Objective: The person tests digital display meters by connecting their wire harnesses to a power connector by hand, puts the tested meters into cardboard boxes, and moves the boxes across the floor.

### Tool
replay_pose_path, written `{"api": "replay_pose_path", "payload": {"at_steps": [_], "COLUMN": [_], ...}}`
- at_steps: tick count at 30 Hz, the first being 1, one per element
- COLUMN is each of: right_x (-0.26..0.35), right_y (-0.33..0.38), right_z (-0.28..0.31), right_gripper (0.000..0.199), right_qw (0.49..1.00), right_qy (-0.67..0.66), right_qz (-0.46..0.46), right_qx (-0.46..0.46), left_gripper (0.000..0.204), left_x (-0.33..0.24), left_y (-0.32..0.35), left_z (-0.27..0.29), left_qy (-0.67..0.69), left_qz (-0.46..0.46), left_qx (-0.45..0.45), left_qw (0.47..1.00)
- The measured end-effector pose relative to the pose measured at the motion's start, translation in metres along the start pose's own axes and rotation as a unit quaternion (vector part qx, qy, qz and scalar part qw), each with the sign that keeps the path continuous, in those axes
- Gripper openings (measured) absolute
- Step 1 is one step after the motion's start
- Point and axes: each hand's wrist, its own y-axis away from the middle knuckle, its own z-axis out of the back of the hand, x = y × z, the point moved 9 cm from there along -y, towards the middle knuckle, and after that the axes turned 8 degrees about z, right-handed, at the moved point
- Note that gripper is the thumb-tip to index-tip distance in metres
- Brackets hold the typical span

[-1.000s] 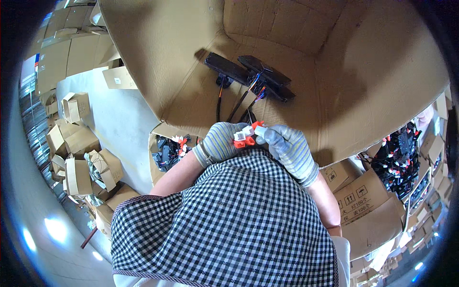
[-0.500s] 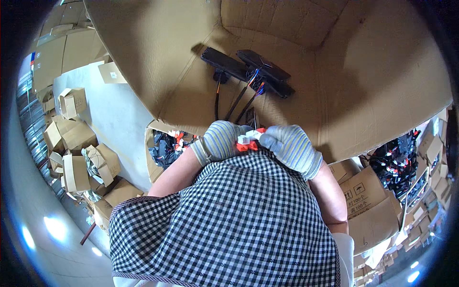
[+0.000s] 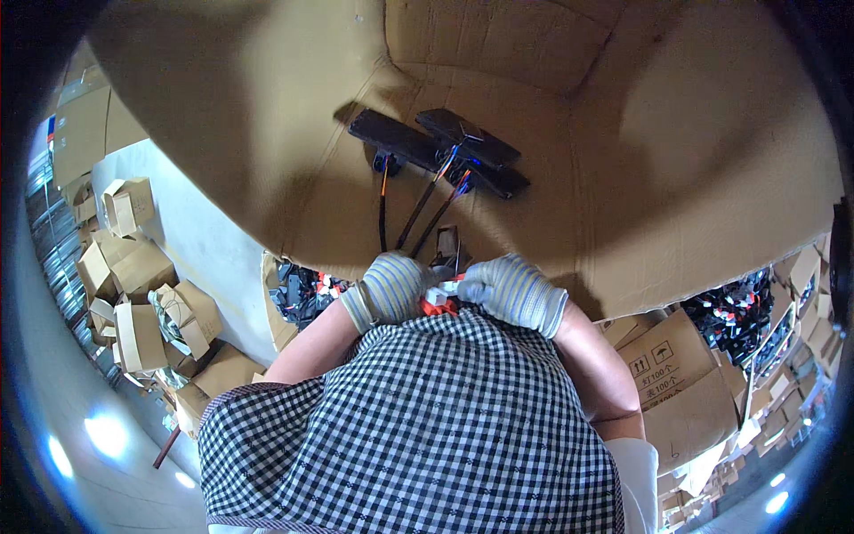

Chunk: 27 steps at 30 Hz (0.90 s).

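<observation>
My left hand [image 3: 393, 287], in a grey-white striped knit glove, is closed around black cables near the front edge of a large carton. In the same style of glove, my right hand [image 3: 518, 292] has its fingers curled against a cluster of white and red plug connectors [image 3: 439, 295] between the hands. Which connector each hand grips is partly hidden by the fingers. The cables [image 3: 414, 220] run up to several long black plastic modules [image 3: 398, 133] lying across each other on the cardboard. A small dark piece [image 3: 448, 242] shows just beyond my fingertips.
The large open carton [image 3: 649, 205] spreads out in front of me. Below its edge are boxes of black and red-white wired parts, one left [image 3: 302, 292] and one right [image 3: 734, 307]. A printed carton [image 3: 680, 383] stands at my right. Several cartons [image 3: 142, 334] lie on the floor at left.
The whole view has shifted, so carton, modules and hands sit lower and further left. The connectors are slightly more covered by my fingers. Both hands stay at the cable ends.
</observation>
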Motion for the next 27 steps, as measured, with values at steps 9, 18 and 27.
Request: {"api": "replay_pose_path", "payload": {"at_steps": [9, 18, 27], "right_x": [-0.003, -0.004, 0.020], "right_y": [0.001, -0.003, -0.006], "right_z": [-0.004, -0.003, 0.019], "right_gripper": [0.026, 0.027, 0.027], "right_qw": [0.997, 0.993, 0.983], "right_qy": [-0.076, -0.110, -0.083], "right_qz": [-0.009, 0.012, 0.128], "right_qx": [-0.002, -0.028, -0.104], "left_gripper": [0.054, 0.053, 0.032], "left_x": [0.006, 0.008, 0.038], "left_y": [0.003, 0.004, 0.002], "left_z": [-0.016, 0.001, 0.006], "left_qy": [-0.012, 0.064, 0.411], "left_qz": [0.007, 0.002, 0.051], "left_qx": [0.039, -0.044, -0.223], "left_qw": [0.999, 0.997, 0.882]}}
